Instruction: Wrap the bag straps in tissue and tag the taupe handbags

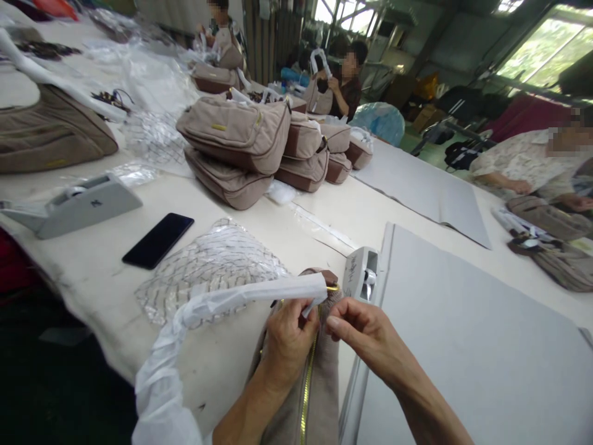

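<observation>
A taupe fabric bag (pixel 327 371) with a gold zipper (pixel 306 389) stands in front of me, its long side running away from my body. From the brown tab and gold ring (pixel 332 288) at its far end, a strap wrapped in white paper (pixel 241 293) curves out to the left and down. My left hand (pixel 291 337) is closed at the bag's top, pinching the loose end of the paper wrapping just below the ring. Close by on the right, my right hand (pixel 364 330) has its thumb and forefinger pressed together; anything between them is too small to make out.
A grey tape dispenser (pixel 359 272) stands just beyond the bag, another tape dispenser (pixel 90 204) at left near a black phone (pixel 158 240). Patterned plastic (pixel 217 259) lies between. Stacked bags (pixel 236 136) are behind; grey boards (pixel 463 334) cover the right. Co-workers (pixel 349 86) sit farther off.
</observation>
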A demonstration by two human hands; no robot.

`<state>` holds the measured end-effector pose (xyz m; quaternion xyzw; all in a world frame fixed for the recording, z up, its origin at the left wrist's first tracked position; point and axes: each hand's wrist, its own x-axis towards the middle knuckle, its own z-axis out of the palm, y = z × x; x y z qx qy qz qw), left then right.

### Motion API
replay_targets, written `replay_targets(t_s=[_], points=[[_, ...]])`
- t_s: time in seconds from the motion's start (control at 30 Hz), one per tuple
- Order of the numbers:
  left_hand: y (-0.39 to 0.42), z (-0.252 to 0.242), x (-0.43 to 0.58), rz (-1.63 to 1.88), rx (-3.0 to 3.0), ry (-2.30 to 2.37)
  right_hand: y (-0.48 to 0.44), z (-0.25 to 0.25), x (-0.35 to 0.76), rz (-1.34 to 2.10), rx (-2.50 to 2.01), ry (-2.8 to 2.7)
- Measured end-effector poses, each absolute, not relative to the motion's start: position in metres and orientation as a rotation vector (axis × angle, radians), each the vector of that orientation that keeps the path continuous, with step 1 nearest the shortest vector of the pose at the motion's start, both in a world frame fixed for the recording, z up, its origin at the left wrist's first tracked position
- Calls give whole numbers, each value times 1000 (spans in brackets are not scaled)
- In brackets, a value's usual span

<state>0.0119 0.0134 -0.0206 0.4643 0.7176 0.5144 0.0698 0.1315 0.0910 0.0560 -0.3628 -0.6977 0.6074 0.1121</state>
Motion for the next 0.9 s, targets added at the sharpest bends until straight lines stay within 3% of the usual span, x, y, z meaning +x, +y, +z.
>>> replay_targets(t_s=[0.27,0.47,0.9], points=[[11,-24,10,1711,1270,2090,108,40,112,1904,-1010,-2125],[12,-28,6,1855,1535,2054,111,40,104,1923,-1063,-2121],[11,-26,5,1722,1502,2145,112,40,111,1982,-1101,-2038]])
